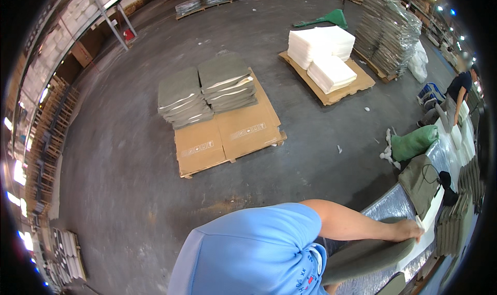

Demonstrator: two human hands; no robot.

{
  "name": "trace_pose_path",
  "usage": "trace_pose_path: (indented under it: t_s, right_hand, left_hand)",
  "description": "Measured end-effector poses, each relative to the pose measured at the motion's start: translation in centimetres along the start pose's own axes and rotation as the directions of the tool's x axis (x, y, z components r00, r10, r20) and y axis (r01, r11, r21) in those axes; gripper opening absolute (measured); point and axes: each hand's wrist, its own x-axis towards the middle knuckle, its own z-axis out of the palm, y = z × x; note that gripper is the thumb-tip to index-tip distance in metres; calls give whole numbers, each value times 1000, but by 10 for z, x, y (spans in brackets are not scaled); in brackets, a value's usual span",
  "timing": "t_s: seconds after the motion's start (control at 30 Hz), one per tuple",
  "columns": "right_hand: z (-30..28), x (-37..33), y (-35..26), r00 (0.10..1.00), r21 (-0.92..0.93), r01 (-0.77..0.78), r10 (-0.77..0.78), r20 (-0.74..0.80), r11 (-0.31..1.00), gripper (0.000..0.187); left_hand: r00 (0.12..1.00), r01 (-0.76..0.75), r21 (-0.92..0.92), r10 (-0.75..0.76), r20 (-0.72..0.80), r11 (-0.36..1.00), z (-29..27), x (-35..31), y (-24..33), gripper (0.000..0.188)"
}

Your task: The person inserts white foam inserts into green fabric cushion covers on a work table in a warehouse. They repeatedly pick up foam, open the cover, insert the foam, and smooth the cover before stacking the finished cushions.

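Observation:
My left arm reaches out to the right, and my left hand [406,230] is closed on the far end of a grey-green cushion cover [367,258]. White filling or cloth shows at that end, beside my fingers. The cover lies long and rounded across a work table wrapped in shiny plastic film [391,204]. Only a sliver of skin, seemingly my right hand [332,289], shows at the lower edge below the cover's near end; its fingers are hidden. Another grey-green cover [420,183] lies flat on the table past my left hand, with a black item [448,189] beside it.
Stacked grey cushions [181,98] sit on cardboard [228,139]; white foam blocks [331,72] stand on another sheet. A green sack [414,143] leans by the table. Folded covers [453,225] pile at its far side. A co-worker [461,90] bends over the table's far end.

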Motion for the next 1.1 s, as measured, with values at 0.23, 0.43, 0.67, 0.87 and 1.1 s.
trace_pose_path:
  t_s: [0.23,0.43,0.67,0.87,1.1]
  right_hand:
    - [3,3,47,962,-18,-124,116,-248,992,81]
    - [-107,40,44,924,60,-370,374,-77,927,108]
    - [-126,121,39,484,-40,-578,381,788,815,102]
    - [-37,136,34,378,-165,-477,371,848,863,95]
    - [65,116,-5,257,-327,-157,358,898,932,92]
  left_hand:
    - [986,168,465,-150,-76,869,-26,-53,25,91]
    - [988,145,352,-118,-97,925,-49,-137,53,88]
    - [784,621,375,-542,-302,688,-41,-275,113,96]
    - [425,740,-110,-588,-689,663,-25,-394,95,100]
    - [246,241,-305,-362,-899,921,-28,-485,72,92]
